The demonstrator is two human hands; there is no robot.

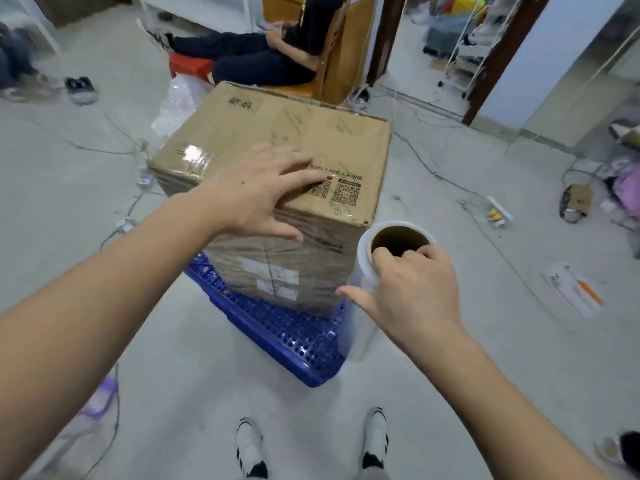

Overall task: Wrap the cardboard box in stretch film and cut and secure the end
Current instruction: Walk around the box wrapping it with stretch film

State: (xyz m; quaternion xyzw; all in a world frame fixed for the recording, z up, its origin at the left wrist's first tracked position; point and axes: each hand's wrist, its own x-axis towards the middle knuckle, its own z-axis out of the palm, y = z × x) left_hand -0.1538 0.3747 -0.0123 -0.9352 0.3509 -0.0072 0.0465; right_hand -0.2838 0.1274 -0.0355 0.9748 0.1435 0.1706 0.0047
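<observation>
Presently, box: cardboard box (277,161) on blue pallet (287,337), sides film-wrapped.
Left hand (256,192): flat, fingers spread on box top.
Right hand (412,285): gripping film roll (367,271) upright at box corner.

film-wrapped cardboard box (277,161), upright film roll (367,271) beside

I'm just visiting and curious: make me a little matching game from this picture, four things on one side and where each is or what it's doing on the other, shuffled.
Things:
1. left hand
2. right hand
3. cardboard box
4. blue pallet

States:
A. lies on the floor under the box
B. rests flat on the box's top near edge
C. grips the top of the stretch film roll, fingers in its core
D. stands on the pallet, its near side covered in film

Pairs: 1-B, 2-C, 3-D, 4-A
</observation>
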